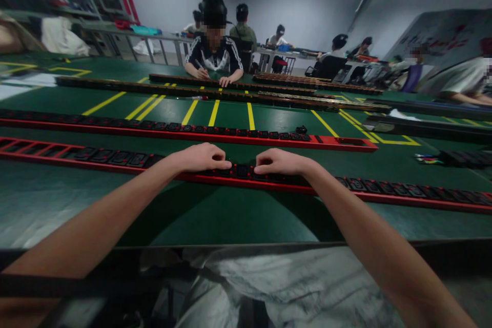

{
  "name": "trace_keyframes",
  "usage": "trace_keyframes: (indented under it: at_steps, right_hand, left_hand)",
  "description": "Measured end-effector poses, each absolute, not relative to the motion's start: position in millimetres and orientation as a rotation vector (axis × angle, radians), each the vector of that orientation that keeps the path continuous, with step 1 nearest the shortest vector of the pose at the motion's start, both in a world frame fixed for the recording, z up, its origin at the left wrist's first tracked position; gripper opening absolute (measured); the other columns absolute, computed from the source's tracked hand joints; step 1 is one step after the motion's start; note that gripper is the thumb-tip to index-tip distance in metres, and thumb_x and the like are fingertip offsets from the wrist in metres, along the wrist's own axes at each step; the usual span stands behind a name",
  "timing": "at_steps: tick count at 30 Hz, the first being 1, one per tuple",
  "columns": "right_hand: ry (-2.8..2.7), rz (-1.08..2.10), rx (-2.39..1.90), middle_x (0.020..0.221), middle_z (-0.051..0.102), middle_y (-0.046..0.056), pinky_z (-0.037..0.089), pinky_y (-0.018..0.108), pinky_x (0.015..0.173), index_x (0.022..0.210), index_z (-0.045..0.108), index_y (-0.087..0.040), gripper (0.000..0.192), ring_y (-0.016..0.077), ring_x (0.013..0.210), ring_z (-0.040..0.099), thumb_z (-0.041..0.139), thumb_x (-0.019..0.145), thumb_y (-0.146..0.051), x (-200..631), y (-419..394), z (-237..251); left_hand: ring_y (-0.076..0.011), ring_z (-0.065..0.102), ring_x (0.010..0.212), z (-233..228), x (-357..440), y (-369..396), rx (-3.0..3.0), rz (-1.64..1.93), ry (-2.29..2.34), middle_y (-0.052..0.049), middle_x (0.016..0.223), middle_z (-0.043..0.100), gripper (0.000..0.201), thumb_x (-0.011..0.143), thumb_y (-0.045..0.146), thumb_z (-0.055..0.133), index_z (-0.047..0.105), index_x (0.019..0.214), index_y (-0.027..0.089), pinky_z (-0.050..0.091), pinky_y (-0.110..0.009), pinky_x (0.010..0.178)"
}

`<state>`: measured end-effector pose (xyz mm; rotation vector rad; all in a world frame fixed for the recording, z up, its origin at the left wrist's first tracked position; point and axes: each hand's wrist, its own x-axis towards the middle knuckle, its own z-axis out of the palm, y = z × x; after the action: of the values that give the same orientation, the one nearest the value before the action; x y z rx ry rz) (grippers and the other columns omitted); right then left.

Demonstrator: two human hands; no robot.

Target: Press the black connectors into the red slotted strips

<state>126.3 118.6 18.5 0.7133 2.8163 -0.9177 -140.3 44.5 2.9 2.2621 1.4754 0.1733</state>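
Bench edge: the near edge of a green work bench (230, 215) runs across the bottom of the view, with the person's lap in pale trousers below it.
Forearms: two bare forearms reach from the near edge toward the middle of the bench.
Left hand: the left hand (202, 158) lies palm down on the nearest strip, fingers curled and pressed together, fingertips pushing down on a black socket module.
Right hand: the right hand (280, 162) lies just beside it on the same strip, palm down, fingers bunched, thumb and forefinger tips pressing at the strip's top.
Near strip: a long red power strip (403, 193) filled with black sockets lies parallel to the near edge, spanning the bench from left to right; both hands rest on its middle, with one socket showing in the small gap between them.
Second strip: another red power strip (192, 132) of the same kind lies farther in, parallel to the first and apart from it; its right end has an open slot.
Bench markings: yellow lines (214, 111) cross the green surface beyond the second strip.
Far strips: dark power strips (154, 89) lie along the far edge.
Co-worker: a person in a black jacket with white stripes (214, 56) sits at the far edge, both hands on a dark strip.
Background: more seated people work at tables behind, too small to tell their work.
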Motion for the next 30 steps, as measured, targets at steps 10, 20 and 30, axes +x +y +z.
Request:
trace_keyframes:
  at_steps: [10, 20, 30]
  right_hand:
    - [2.708, -0.941, 0.796, 0.066, 0.050, -0.003, 0.026, 0.026, 0.055, 0.073, 0.060, -0.016, 0.044, 0.0102, 0.059, 0.041, 0.057, 0.083, -0.058, 117.2, 119.4, 23.0]
    - [2.735, -0.899, 0.755, 0.059, 0.041, -0.005, 0.021, 0.028, 0.053, 0.067, 0.054, -0.017, 0.051, 0.0089, 0.053, 0.035, 0.055, 0.081, -0.066, 74.5, 118.3, 18.2]
    - [2.881, -0.924, 0.764, 0.063, 0.045, -0.004, 0.025, 0.027, 0.056, 0.067, 0.052, -0.018, 0.049, 0.0102, 0.058, 0.040, 0.052, 0.086, -0.062, 80.9, 112.3, 6.7]
  left_hand:
    - [-0.0109, 0.034, 0.054, 2.3, -140.6, 57.2, 2.083, 0.140, 1.427, 0.003, 0.061, 0.040, 0.054, 0.076, 0.071, 0.054, 0.051, 0.062, 0.018, 0.022, -0.028, 0.053]
    - [-0.0106, 0.032, 0.053, 8.5, -140.1, 67.2, 2.108, 0.005, 1.382, 0.004, 0.058, 0.038, 0.058, 0.075, 0.075, 0.053, 0.047, 0.062, 0.019, 0.018, -0.029, 0.053]
    - [-0.0118, 0.045, 0.059, -0.8, -143.7, 57.8, 2.262, 0.137, 1.416, 0.001, 0.064, 0.052, 0.054, 0.084, 0.068, 0.047, 0.056, 0.067, 0.018, 0.025, -0.028, 0.055]
